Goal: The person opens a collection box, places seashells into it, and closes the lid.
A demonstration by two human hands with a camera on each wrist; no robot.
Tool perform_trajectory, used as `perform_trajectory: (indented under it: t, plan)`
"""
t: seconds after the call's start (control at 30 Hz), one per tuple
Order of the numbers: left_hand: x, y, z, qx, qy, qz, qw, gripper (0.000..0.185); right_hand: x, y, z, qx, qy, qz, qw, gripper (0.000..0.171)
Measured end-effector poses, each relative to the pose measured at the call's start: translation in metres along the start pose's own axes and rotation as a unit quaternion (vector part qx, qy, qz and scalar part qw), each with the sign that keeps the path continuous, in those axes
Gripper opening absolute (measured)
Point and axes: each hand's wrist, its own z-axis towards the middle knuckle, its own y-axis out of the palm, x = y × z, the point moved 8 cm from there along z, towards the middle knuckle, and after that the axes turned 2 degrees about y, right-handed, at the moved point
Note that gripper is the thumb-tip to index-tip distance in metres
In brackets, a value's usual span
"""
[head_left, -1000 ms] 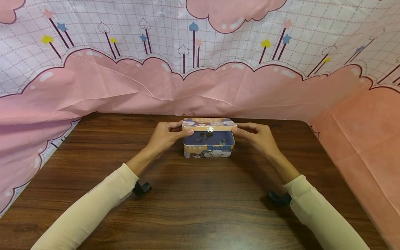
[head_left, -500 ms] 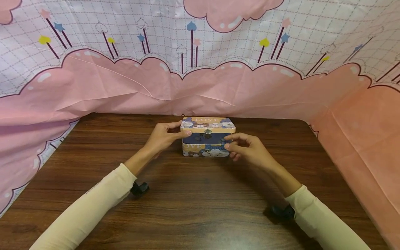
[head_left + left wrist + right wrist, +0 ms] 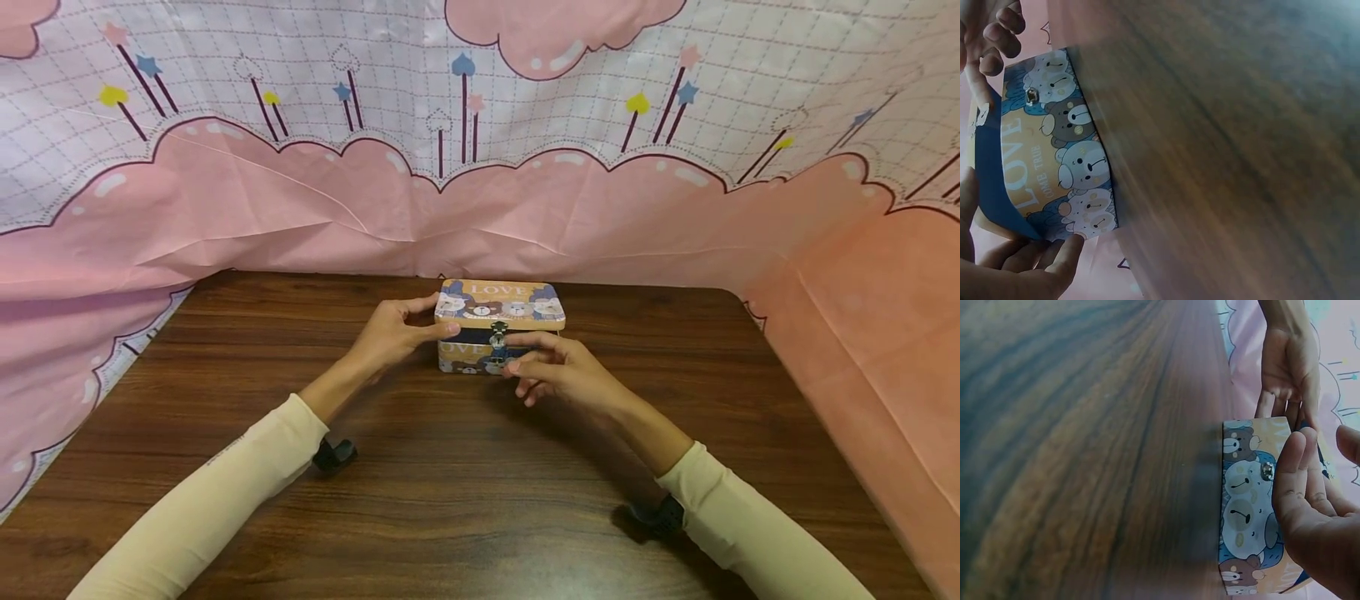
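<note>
A small tin box (image 3: 465, 362) printed with bears and "LOVE" stands near the table's far edge. Its hinged lid (image 3: 500, 302) is tilted partly down, leaving a narrow dark gap at the front. My left hand (image 3: 397, 333) holds the lid's left end, thumb on the front edge and fingers at the side. At the front middle, my right hand (image 3: 573, 375) has its index fingertip at the metal clasp (image 3: 498, 331), the thumb lower down at the box front. The left wrist view shows the clasp's catch (image 3: 1032, 95) on the box wall (image 3: 1054, 150). The inside is mostly hidden.
The dark wood table (image 3: 450, 500) stretches out in front of the box. A pink and white patterned cloth (image 3: 315, 200) hangs behind the table and along its sides. Dark straps (image 3: 335, 456) show at the cuffs of both pale sleeves (image 3: 217, 492).
The lid has come down from wide open to nearly closed. My right hand has let go of the lid's right end and moved left and down to the clasp; the left stays on the lid.
</note>
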Motion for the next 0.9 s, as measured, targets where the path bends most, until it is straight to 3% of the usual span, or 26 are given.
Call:
perform_trajectory:
  t: [0.23,0.57,0.9]
  plan:
    - [-0.006,0.005,-0.004,-0.001,0.004,0.014,0.9999,0.085,0.005,0.002,0.000,-0.010,0.002,-0.012,1.000,0.048]
    - [-0.010,0.012,-0.006,-0.008,0.003,-0.020,0.9998,0.082,0.010,0.004,0.000,-0.013,0.023,-0.021,0.999,0.048]
    - [-0.013,0.014,-0.006,-0.005,-0.008,0.022,0.9997,0.080,0.017,0.007,0.002,-0.027,0.038,-0.039,0.998,0.052]
